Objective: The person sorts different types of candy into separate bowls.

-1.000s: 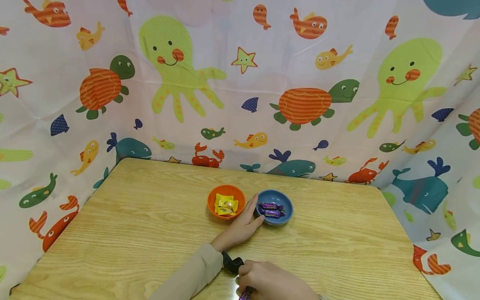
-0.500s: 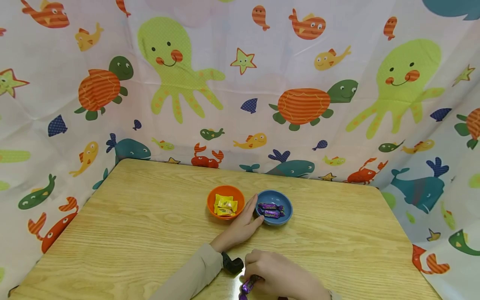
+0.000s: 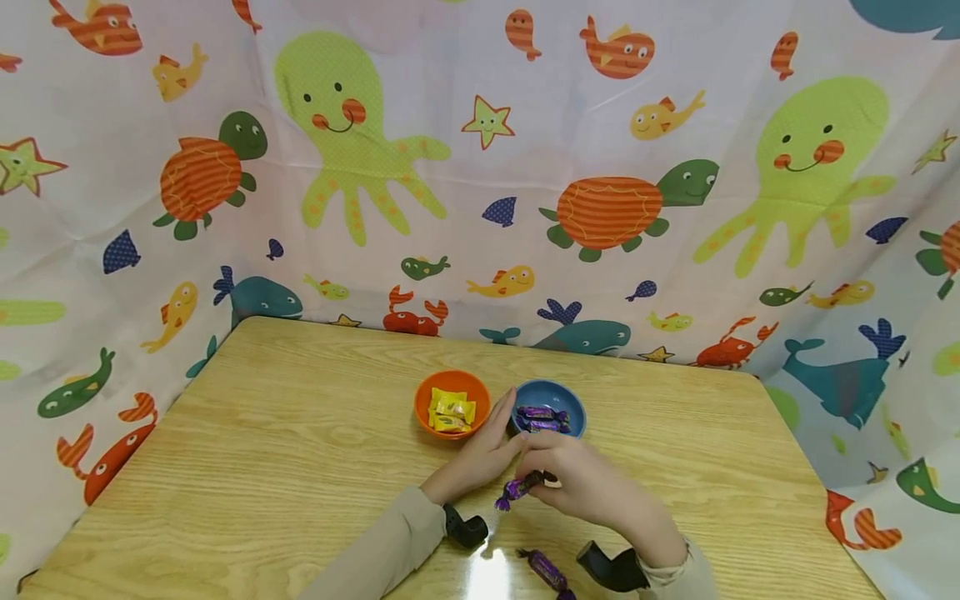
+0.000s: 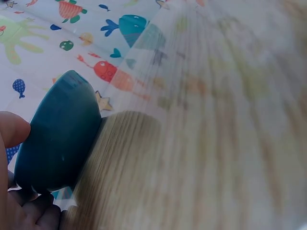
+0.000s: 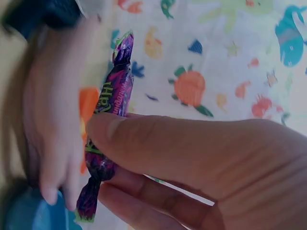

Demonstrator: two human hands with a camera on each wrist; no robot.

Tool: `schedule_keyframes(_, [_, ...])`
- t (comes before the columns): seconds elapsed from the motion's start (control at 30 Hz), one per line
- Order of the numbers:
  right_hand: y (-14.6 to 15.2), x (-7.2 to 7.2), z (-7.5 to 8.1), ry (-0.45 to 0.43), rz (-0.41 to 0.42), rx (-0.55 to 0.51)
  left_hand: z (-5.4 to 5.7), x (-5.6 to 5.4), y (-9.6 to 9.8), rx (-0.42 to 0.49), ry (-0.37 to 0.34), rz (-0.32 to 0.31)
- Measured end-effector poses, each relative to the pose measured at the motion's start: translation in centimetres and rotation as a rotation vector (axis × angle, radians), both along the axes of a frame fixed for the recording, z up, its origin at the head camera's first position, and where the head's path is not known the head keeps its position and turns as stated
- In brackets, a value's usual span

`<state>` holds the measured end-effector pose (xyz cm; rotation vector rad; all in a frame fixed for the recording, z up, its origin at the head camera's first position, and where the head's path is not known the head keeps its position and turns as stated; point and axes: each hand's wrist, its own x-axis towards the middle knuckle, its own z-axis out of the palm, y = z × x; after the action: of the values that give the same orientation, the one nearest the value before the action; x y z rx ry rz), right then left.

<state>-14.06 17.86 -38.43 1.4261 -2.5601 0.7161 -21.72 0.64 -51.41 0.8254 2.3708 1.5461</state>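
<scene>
My right hand (image 3: pixel 577 475) pinches a purple wrapped candy (image 5: pixel 115 96) between thumb and fingers. It hangs above the table, just in front of the blue bowl (image 3: pixel 551 446). Two or so purple candies (image 3: pixel 542 417) lie inside that bowl. My left hand (image 3: pixel 480 454) rests against the bowl's left side, fingers straight and thumb at the near rim; in the left wrist view the thumb (image 4: pixel 14 129) touches the bowl's outer wall. Left of this hand stands an orange bowl (image 3: pixel 422 417) holding several yellow-wrapped candies (image 3: pixel 452 408). Another purple candy (image 3: pixel 547 571) lies at the table's near edge.
The wooden table (image 3: pixel 300 433) is bordered by a white curtain (image 3: pixel 465 75) printed with sea animals. A black strap mount (image 3: pixel 465 528) sits on the left wrist, and another black mount (image 3: pixel 611 568) is on the right wrist.
My right hand has carried its purple candy forward from the near edge toward the blue bowl, uncovering another candy on the table. My left hand has stayed in place.
</scene>
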Motion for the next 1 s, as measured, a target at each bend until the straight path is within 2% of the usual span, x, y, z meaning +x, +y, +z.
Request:
schedule_keyframes(0.17, [1.3, -2.1, 0.7, -0.036, -0.075, -0.046, -0.1, -0.1, -0.1, 0.015, 0.006, -0.021])
schedule_keyframes(0.3, [2.4, -4.0, 0.4, -0.090, -0.164, -0.071, -0.1, -0.1, -0.1, 0.020, 0.011, -0.029])
schedule_keyframes(0.4, [2.9, -5.4, -0.6, -0.088, -0.246, -0.081, -0.1, 0.0, -0.1, 0.009, -0.003, -0.016])
schedule_keyframes(0.57, [3.2, -7.1, -3.2, -0.041, -0.377, -0.078, -0.1, -0.1, 0.1, -0.016, -0.013, 0.015])
schedule_keyframes(0.7, [2.9, -8.1, -5.5, -0.005, -0.476, -0.031, 0.0, 0.0, 0.2, -0.020, -0.011, 0.020])
schedule_keyframes(0.83, [2.4, -8.7, -7.2, 0.005, -0.553, 0.030, 0.1, 0.0, 0.2, -0.018, -0.010, 0.023])
schedule_keyframes(1.0, [2.3, -8.8, -8.0, -0.003, -0.600, 0.029, 0.2, 0.1, 0.2, -0.015, -0.014, 0.027])
